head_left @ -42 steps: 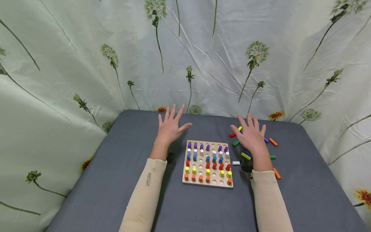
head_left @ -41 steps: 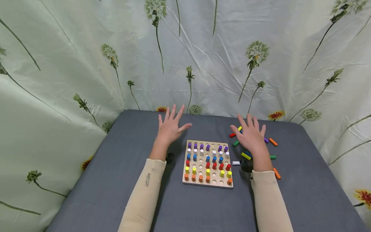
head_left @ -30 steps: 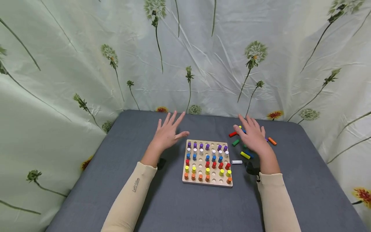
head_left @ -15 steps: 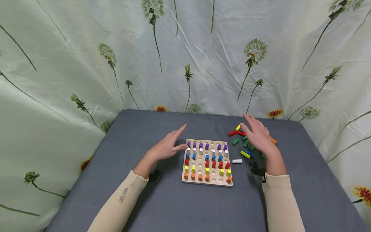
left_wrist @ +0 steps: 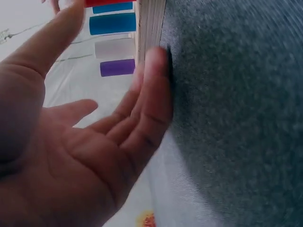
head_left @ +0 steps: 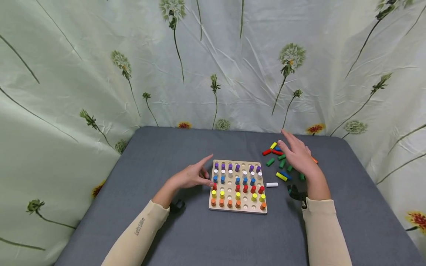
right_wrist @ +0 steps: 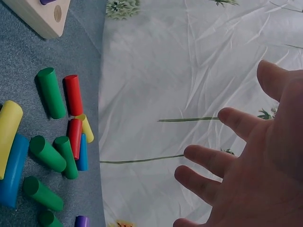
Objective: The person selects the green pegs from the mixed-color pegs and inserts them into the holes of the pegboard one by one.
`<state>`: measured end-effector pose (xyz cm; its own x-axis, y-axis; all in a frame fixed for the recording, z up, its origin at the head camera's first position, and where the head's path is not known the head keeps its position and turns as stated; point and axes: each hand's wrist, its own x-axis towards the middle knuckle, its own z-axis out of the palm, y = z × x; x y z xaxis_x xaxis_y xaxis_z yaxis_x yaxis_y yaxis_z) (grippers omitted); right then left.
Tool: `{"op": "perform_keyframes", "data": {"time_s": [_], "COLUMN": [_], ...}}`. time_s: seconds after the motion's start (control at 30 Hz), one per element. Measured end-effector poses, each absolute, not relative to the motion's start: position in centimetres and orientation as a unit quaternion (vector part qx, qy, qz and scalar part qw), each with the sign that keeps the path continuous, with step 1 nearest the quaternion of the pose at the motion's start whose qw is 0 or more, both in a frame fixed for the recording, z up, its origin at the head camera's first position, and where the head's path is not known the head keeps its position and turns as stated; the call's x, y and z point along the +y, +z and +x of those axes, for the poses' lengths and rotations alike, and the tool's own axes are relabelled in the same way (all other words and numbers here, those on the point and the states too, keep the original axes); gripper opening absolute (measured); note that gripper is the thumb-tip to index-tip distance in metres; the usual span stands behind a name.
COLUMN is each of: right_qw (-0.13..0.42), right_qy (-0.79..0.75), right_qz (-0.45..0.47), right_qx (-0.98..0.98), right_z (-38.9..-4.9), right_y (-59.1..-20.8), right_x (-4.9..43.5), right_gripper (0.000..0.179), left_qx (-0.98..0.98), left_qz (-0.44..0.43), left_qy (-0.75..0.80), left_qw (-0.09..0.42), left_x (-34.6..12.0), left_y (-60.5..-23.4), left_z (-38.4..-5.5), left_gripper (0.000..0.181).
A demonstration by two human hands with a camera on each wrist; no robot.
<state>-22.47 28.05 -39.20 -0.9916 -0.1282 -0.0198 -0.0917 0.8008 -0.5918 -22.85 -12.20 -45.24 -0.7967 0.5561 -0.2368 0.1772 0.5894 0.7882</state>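
Note:
A wooden pegboard point(head_left: 238, 210) lies on the table with rows of purple, white, blue, red, yellow and orange pegs standing in it; some holes are bare. My left hand point(head_left: 189, 176) is at the board's left edge, index finger stretched forward. In the left wrist view its thumb tip is right at a red peg point(left_wrist: 109, 2), and the other fingertips reach the board's side point(left_wrist: 151, 23). My right hand point(head_left: 299, 159) hovers with fingers spread over loose pegs, holding nothing. Beneath and beside it lie green pegs point(right_wrist: 51, 93), a yellow peg point(head_left: 281, 177) and others.
Just right of the board a white peg point(head_left: 271, 184) lies loose. Red pegs point(head_left: 267, 152) are farther back, and an orange peg point(head_left: 314, 160) is partly hidden behind the right hand. A floral curtain point(head_left: 199, 74) hangs along the grey table's point(head_left: 216, 244) far edge.
My left hand has come down and back from beyond the board to its left edge, its fingers drawing in. My right hand has shifted slightly right and turned, uncovering more green pegs.

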Motion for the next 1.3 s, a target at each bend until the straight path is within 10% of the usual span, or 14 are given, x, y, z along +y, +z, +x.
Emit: {"op": "perform_keyframes", "data": {"time_s": [0.33, 0.77, 1.3], "right_qw": [0.032, -0.017, 0.089], "right_qy": [-0.326, -0.321, -0.235], "right_qz": [-0.051, 0.005, -0.042], "right_qx": [0.944, 0.947, 0.967], "right_z": [-22.7, -23.2, -25.0], "right_y": [-39.9, -42.4, -45.0], "right_x": [28.4, 28.2, 25.9], "right_gripper": [0.072, 0.04, 0.033], "left_qx": [0.808, 0.839, 0.842], "left_qz": [0.175, 0.073, 0.072], "left_qy": [0.475, 0.49, 0.488], "left_qw": [0.3, 0.226, 0.218], "left_x": [-12.3, -10.5, -10.5], "left_y": [-46.3, -47.3, -48.1], "left_z": [-23.2, -21.6, -21.6], "left_gripper": [0.089, 0.064, 0.05]}}
